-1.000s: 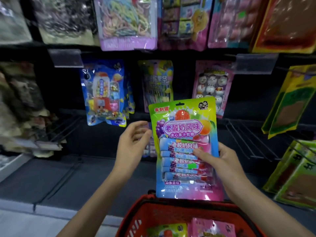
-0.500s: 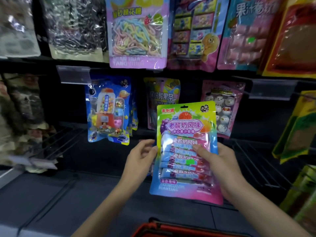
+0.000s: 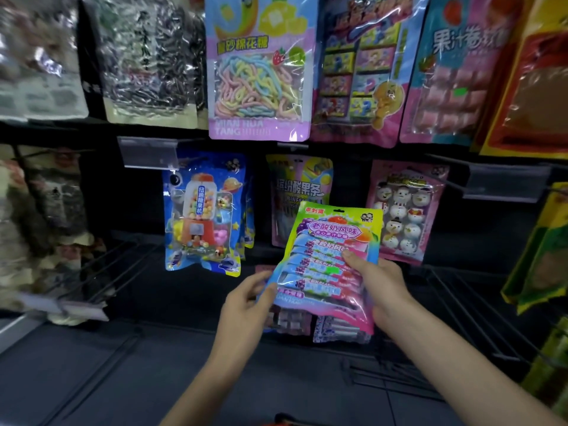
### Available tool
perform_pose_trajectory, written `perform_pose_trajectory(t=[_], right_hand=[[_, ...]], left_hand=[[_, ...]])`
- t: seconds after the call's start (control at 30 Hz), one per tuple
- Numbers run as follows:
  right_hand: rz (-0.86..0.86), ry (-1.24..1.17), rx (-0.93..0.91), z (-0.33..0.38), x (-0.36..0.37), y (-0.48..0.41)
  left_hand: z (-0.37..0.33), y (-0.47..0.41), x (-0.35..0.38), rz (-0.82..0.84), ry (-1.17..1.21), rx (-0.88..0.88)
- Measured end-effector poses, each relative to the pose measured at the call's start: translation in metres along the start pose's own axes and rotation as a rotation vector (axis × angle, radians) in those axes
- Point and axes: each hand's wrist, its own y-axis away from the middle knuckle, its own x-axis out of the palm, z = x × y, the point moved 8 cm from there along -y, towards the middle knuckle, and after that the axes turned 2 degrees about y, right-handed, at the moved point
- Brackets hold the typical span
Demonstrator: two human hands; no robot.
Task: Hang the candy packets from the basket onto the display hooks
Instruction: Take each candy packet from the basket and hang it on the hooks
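Packet (image 3: 329, 262): raised, tilted leftward. Right hand (image 3: 378, 290) grips it; left hand (image 3: 246, 299) pinches its edge. Step: carrying. Next: align hole with hook (image 3: 461, 306).

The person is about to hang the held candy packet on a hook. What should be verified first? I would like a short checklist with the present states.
1. Right hand grips the candy packet, thumb on its front: ok.
2. Left hand holds its lower left edge: cannot tell whether it pinches or only touches.
3. Packet level: not ok, it tilts.
4. Hole in its top edge visible: cannot tell, blurred.
5. Free hook nearby: ok, bare wire hooks at the right.
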Motion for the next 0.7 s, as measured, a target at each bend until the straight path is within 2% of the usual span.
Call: perform_pose_trajectory(t=[0.27, 0.7], right_hand=[[-0.122, 0.021, 0.000, -0.005, -0.004, -0.028], [-0.090, 0.082, -0.086, 0.012, -0.038, 0.003]], left_hand=[[-0.005, -0.003, -0.007, -0.065, 0.090, -0.042], [0.008, 0.013, 0.008, 0.008, -0.044, -0.092]])
